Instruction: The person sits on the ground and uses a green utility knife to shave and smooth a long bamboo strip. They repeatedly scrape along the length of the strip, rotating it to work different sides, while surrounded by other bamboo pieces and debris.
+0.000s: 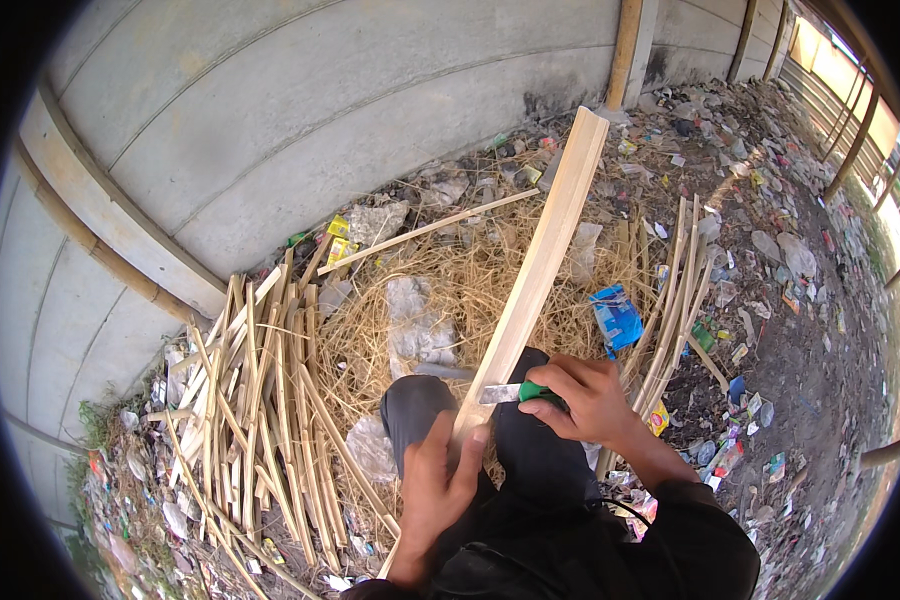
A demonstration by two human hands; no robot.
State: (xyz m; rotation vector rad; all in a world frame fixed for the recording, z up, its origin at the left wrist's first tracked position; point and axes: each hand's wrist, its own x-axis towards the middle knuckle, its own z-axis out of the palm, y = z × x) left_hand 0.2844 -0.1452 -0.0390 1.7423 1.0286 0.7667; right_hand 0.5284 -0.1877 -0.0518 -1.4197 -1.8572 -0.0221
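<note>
A long split bamboo strip [537, 262], its pale inner face up, slants away from me from between my knees toward the wall. My left hand [440, 481] is closed around its near end. In my right hand [584, 399] is a knife [500, 394] with a green handle and a short, broad metal blade. That blade lies across the strip, just beyond my left hand, and touches or nearly touches its surface. My fingers cover most of the knife handle. Under the strip are my knees in dark trousers [414, 412].
A heap of narrow bamboo strips [255, 400] lies at my left, and a smaller bundle of strips [673, 300] at my right. Straw-like shavings [490, 250] cover the ground ahead, with a blue packet [616, 318] among them. A concrete wall [370, 120] stands behind. Litter [770, 290] spreads rightward.
</note>
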